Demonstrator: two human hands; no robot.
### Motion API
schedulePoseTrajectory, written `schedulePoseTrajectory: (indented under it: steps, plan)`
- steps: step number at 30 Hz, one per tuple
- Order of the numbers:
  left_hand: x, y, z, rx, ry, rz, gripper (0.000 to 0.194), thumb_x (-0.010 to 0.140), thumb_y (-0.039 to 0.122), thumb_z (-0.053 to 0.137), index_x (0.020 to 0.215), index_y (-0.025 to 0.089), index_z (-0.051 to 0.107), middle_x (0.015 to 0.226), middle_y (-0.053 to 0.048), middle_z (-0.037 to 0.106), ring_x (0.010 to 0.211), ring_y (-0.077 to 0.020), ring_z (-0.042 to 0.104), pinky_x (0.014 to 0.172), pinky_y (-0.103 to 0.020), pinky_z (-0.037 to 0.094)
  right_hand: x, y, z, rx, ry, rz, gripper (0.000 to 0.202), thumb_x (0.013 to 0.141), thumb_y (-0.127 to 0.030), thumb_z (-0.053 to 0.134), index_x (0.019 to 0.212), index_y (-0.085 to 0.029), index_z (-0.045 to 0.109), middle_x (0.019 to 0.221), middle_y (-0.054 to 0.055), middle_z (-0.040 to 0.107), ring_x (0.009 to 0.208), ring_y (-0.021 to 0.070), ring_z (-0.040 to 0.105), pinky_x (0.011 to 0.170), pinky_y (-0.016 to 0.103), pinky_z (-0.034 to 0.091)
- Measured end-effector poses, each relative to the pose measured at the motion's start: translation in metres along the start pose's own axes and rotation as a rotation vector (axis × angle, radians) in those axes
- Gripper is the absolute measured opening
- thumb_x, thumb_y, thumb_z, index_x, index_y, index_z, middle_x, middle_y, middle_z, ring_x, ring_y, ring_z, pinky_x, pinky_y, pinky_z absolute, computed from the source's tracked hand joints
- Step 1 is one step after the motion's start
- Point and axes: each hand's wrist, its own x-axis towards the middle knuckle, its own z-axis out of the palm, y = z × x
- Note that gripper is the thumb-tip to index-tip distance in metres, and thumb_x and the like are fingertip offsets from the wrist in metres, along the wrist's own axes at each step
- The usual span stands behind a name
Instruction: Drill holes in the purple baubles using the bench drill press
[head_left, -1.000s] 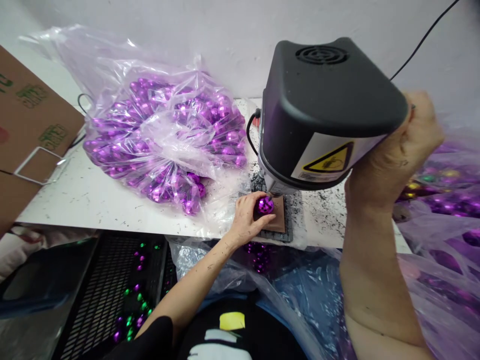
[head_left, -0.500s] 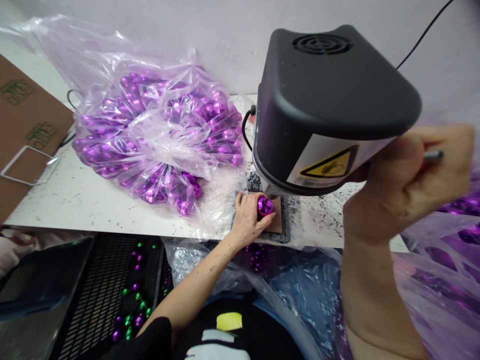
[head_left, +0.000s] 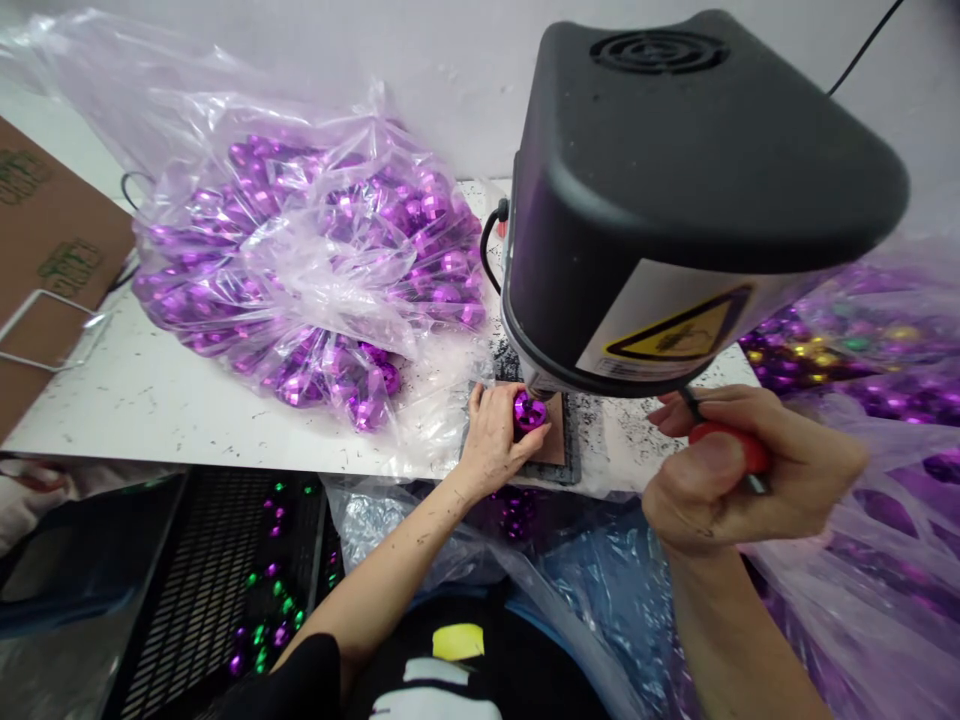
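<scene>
A shiny purple ball (head_left: 529, 411) rests on a brown pad (head_left: 553, 440) at the table's front edge, gripped between the thumb and fingers of my left hand (head_left: 495, 435). Directly over the ball is the tip of a big black machine (head_left: 697, 160) with a yellow warning label. To the right, my right hand (head_left: 757, 470) is wrapped round a red-knobbed lever (head_left: 731, 447) below the machine's housing. The lever's far end is hidden behind the housing.
A clear plastic bag (head_left: 315, 270) full of purple beads lies on the white table (head_left: 187, 420). At far left stands a cardboard box (head_left: 52, 250). More bagged beads (head_left: 847, 350) are at right. A black mesh crate (head_left: 195, 570) with green and purple beads is below left.
My right hand has moved down and left with the lever, whose red knob now shows. The black machine head appears larger and extends further right. My left hand remains on the ball.
</scene>
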Motion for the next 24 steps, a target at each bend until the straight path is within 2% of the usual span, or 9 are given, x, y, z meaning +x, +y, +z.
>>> schedulePoseTrajectory:
  steps: [7, 14, 24]
  plan:
    - [0.000, 0.000, 0.000, 0.020, 0.012, 0.008, 0.043, 0.086, 0.032, 0.069, 0.120, 0.019, 0.047, 0.121, -0.011, 0.061, 0.115, -0.0270, 0.055, 0.111, -0.049, 0.034, -0.001, 0.002, 0.002, 0.007, -0.003, -0.049, 0.026, 0.087, -0.029, 0.054, 0.067, -0.013, 0.051, 0.057, -0.002, 0.048, 0.055, 0.0069, 0.055, 0.052, 0.021, 0.043]
    - [-0.001, 0.000, 0.000, 0.019, 0.004, 0.005, 0.041, 0.087, 0.032, 0.068, 0.120, 0.019, 0.048, 0.118, -0.010, 0.062, 0.115, -0.0267, 0.055, 0.112, -0.049, 0.034, -0.009, 0.006, 0.009, 0.019, 0.085, -0.052, 0.023, 0.087, -0.030, 0.054, 0.070, -0.014, 0.052, 0.056, -0.002, 0.046, 0.051, 0.0061, 0.050, 0.048, 0.021, 0.039]
    - [0.000, -0.001, 0.001, 0.024, 0.014, 0.001, 0.045, 0.085, 0.033, 0.069, 0.122, 0.019, 0.048, 0.120, -0.011, 0.061, 0.116, -0.0276, 0.055, 0.110, -0.049, 0.036, -0.011, 0.005, 0.005, -0.046, 0.058, -0.014, 0.022, 0.084, -0.027, 0.052, 0.067, -0.013, 0.053, 0.053, -0.001, 0.046, 0.053, 0.0081, 0.051, 0.051, 0.024, 0.042]
